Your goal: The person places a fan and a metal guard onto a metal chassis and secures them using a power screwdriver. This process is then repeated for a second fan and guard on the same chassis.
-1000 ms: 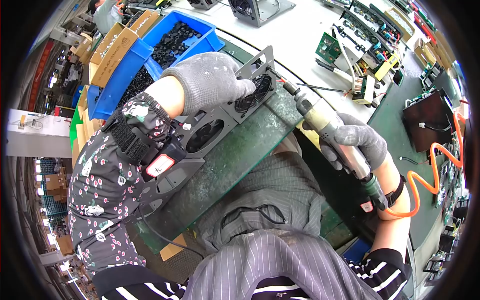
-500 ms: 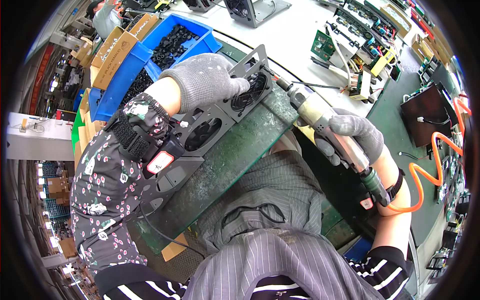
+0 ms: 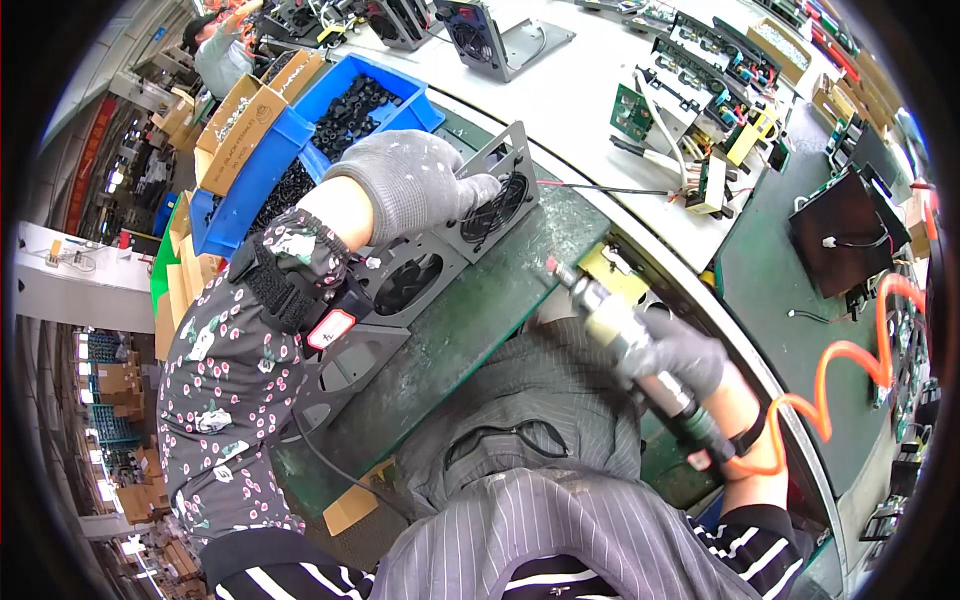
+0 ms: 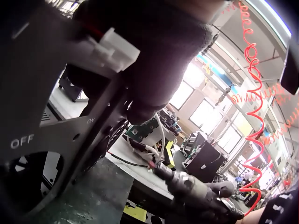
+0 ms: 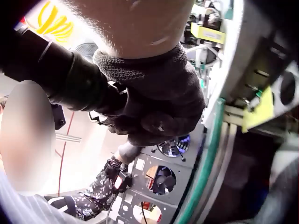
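The grey-gloved left hand (image 3: 405,180) holds the upper part of a dark metal panel (image 3: 456,242), its thumb or a finger lying over a black fan (image 3: 497,210). In the left wrist view, a white connector (image 4: 119,50) hangs by that hand (image 4: 156,70), in front of the panel (image 4: 28,112) marked OFF and ON. The right hand (image 3: 680,355) grips a metal-bodied power driver (image 3: 612,328), whose tip stands apart from the panel, over the bench's near edge. The right wrist view shows gloved fingers (image 5: 161,100) curled round the driver (image 5: 84,81).
Blue bins (image 3: 345,75) of small black parts and an open carton (image 3: 240,140) stand beyond the left arm. Wired circuit assemblies (image 3: 715,185) lie on the white table at the back right. An orange coiled hose (image 3: 830,350) trails from the driver. Another person (image 3: 222,60) is at far left.
The right hand has drawn the driver down and away from the panel's upper right corner, towards the body. The left hand keeps its hold on the panel. The head view has shifted slightly.
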Demonstrator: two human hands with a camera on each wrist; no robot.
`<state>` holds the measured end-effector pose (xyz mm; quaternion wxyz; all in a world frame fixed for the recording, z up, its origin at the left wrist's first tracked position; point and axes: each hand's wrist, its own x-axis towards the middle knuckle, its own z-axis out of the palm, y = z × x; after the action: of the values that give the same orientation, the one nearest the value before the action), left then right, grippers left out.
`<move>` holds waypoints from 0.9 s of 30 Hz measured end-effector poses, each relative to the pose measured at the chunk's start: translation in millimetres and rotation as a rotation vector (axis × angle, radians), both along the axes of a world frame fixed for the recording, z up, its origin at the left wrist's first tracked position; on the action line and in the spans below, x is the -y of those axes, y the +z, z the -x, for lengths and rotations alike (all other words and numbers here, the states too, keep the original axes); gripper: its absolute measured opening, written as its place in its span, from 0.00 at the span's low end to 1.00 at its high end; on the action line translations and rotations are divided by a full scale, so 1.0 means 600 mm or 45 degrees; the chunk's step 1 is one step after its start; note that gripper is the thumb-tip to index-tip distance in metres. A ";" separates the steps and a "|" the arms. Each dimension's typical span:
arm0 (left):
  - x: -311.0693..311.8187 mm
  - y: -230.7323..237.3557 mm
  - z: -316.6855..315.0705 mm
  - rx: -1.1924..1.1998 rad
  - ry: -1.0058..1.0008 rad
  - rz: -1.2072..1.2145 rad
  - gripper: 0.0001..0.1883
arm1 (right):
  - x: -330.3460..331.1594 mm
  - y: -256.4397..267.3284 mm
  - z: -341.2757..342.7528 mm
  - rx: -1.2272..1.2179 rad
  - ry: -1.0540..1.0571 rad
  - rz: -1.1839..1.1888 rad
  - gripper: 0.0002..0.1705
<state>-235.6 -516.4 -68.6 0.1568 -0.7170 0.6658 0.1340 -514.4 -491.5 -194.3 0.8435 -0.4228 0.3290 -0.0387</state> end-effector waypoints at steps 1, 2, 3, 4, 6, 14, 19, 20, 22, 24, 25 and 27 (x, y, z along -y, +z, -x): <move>0.002 0.001 0.003 0.087 -0.091 0.030 0.30 | -0.015 -0.013 -0.004 0.036 0.011 0.068 0.36; 0.002 0.002 0.007 0.173 -0.181 0.054 0.31 | -0.032 -0.032 -0.009 0.071 0.023 0.130 0.38; 0.005 0.007 0.019 0.182 -0.211 0.034 0.32 | -0.042 -0.092 0.003 0.089 0.130 0.061 0.34; 0.005 0.014 0.034 0.182 -0.213 0.033 0.32 | -0.057 -0.107 -0.004 0.163 0.073 0.191 0.36; -0.002 0.021 0.063 0.118 -0.383 0.012 0.31 | -0.071 -0.114 -0.005 0.132 0.064 0.217 0.37; -0.073 0.003 0.074 -0.065 -0.518 0.907 0.16 | -0.079 -0.122 -0.013 0.102 0.027 0.213 0.39; -0.213 -0.042 0.060 -1.280 0.078 0.037 0.10 | -0.084 -0.116 -0.018 0.160 -0.024 0.189 0.40; -0.236 -0.084 0.044 -1.577 0.323 -0.160 0.12 | -0.085 -0.119 -0.018 0.135 0.001 0.202 0.41; -0.281 -0.183 0.004 -2.369 1.121 -0.502 0.18 | -0.088 -0.112 -0.022 0.152 -0.024 0.223 0.40; -0.289 -0.224 -0.006 -2.550 1.332 -0.447 0.17 | -0.092 -0.111 -0.023 0.094 -0.037 0.296 0.39; -0.295 -0.238 -0.006 -2.727 1.546 -0.376 0.16 | -0.092 -0.107 -0.025 0.080 -0.034 0.272 0.38; -0.298 -0.256 -0.007 -2.851 1.562 -0.274 0.16 | -0.096 -0.097 -0.032 0.044 -0.038 0.286 0.36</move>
<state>-231.7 -337.6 -222.3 -0.5166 -0.3855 -0.0183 0.7643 -495.3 -434.1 -252.4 0.7957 -0.5090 0.3143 -0.0951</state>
